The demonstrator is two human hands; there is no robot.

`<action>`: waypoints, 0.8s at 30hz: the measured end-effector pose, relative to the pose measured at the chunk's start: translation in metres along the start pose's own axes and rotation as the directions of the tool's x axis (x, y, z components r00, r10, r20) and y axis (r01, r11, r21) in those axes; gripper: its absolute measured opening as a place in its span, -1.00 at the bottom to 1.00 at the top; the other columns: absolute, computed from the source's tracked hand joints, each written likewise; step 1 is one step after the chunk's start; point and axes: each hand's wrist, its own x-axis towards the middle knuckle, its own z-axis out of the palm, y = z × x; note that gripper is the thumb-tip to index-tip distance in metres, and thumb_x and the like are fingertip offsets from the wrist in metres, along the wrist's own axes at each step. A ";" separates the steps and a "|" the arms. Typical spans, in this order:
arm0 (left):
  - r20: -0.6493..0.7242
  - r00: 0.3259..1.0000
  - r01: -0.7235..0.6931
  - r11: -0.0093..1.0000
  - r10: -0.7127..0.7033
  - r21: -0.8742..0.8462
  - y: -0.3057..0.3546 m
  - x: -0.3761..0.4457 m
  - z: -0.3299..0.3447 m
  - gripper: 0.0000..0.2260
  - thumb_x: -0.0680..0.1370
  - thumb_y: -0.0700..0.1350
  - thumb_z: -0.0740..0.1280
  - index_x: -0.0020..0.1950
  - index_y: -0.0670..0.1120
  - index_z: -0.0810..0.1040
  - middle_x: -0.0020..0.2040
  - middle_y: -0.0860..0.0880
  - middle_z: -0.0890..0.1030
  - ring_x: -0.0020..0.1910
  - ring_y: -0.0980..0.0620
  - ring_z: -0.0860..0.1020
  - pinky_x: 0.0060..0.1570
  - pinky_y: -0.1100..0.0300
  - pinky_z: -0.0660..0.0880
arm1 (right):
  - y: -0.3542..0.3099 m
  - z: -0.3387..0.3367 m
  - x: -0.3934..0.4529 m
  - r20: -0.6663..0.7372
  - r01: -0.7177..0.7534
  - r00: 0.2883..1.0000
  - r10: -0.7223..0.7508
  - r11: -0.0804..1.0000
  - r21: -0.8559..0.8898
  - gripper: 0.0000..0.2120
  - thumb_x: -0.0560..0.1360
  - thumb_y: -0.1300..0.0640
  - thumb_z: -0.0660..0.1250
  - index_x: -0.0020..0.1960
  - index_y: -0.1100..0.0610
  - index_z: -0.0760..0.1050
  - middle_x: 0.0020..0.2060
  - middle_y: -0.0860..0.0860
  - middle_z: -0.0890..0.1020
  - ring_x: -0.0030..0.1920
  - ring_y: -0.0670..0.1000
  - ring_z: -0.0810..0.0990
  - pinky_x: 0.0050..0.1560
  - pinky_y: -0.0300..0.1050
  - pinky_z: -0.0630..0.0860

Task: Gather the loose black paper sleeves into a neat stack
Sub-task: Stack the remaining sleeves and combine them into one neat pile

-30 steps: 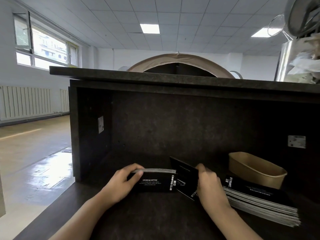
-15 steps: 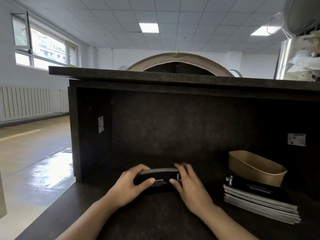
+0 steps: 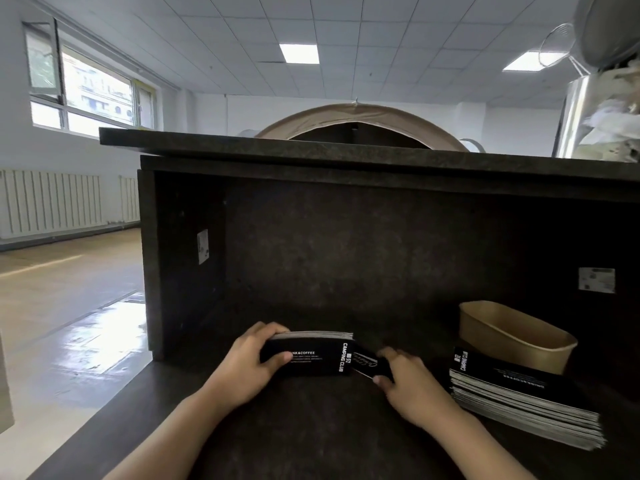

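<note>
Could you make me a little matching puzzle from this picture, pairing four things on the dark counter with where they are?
Things:
1. left hand
2. right hand
3. paper bowl
4. big stack

Places:
A. lying flat at the right, in front of the bowl
B. gripping the upright bundle of sleeves
C. far right, at the back
D. pinching a single loose sleeve beside the bundle

Pairs: 1-B, 2-D, 3-C, 4-A

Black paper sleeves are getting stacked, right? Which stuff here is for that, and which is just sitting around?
For the job:
- small stack, gripped by the left hand
- loose sleeve, pinched by the right hand
- big pile of sleeves

Just sitting there:
- brown paper bowl
- white stickers
- counter top
</note>
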 end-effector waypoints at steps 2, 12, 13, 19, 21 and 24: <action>0.010 1.000 0.005 1.000 -0.005 -0.007 0.000 0.000 0.001 -0.80 0.52 -0.08 0.40 0.09 0.16 0.51 0.04 0.12 0.51 0.03 0.24 0.52 0.08 0.38 0.41 | -0.001 -0.003 -0.002 -0.029 0.004 1.000 -0.004 1.000 -0.005 -0.67 0.56 0.04 0.30 0.30 0.02 0.41 0.23 0.07 0.52 0.26 0.06 0.51 0.27 -0.10 0.44; 0.056 0.998 0.005 0.999 -0.004 -0.031 0.001 -0.001 -0.001 -0.82 0.56 -0.08 0.35 0.10 0.15 0.48 0.05 0.12 0.54 0.06 0.22 0.52 0.12 0.28 0.45 | -0.015 -0.013 -0.010 -0.122 0.042 0.989 -0.084 0.951 -0.307 -0.70 0.58 0.31 0.12 0.29 0.16 0.35 0.09 0.13 0.61 0.12 0.16 0.61 0.04 0.01 0.53; 0.059 0.998 0.006 0.999 -0.004 -0.039 0.001 -0.001 -0.001 -0.84 0.57 -0.07 0.34 0.10 0.15 0.48 0.05 0.12 0.55 0.06 0.22 0.52 0.12 0.27 0.46 | -0.016 -0.012 -0.010 -0.126 0.038 0.988 -0.087 0.938 -0.345 -0.63 0.56 0.35 0.13 0.35 0.18 0.30 0.11 0.13 0.60 0.13 0.16 0.62 0.04 0.00 0.54; 0.050 0.997 0.061 0.988 -0.055 -0.139 0.003 -0.003 -0.001 -0.85 0.63 0.05 0.17 0.05 0.14 0.53 0.02 0.09 0.58 0.05 0.17 0.54 0.15 0.14 0.47 | -0.013 -0.013 -0.011 -0.233 -0.006 0.971 -0.053 0.969 -0.247 -0.56 0.52 0.35 0.24 0.36 0.12 0.28 0.10 0.08 0.59 0.10 0.10 0.62 0.03 -0.05 0.56; 0.056 0.995 0.092 0.978 -0.083 -0.188 0.007 -0.004 -0.003 -0.73 0.63 0.15 0.09 0.06 0.11 0.55 0.01 0.07 0.60 0.04 0.16 0.55 0.16 0.11 0.47 | -0.010 -0.016 -0.011 -0.407 0.055 0.910 -0.077 0.996 -0.066 -0.61 0.50 0.38 0.26 0.27 0.09 0.37 0.06 0.06 0.59 0.05 0.01 0.63 0.02 -0.14 0.60; 0.065 0.989 0.148 0.941 -0.135 -0.303 0.015 -0.007 -0.004 -0.56 0.60 0.25 -0.01 0.06 0.09 0.59 0.01 0.03 0.63 0.03 0.16 0.58 0.17 0.14 0.46 | -0.009 -0.020 -0.011 -0.655 0.280 0.747 -0.109 0.946 0.161 -0.66 0.51 0.40 0.27 0.22 0.12 0.49 0.03 -0.01 0.59 -0.01 -0.20 0.58 0.03 -0.48 0.48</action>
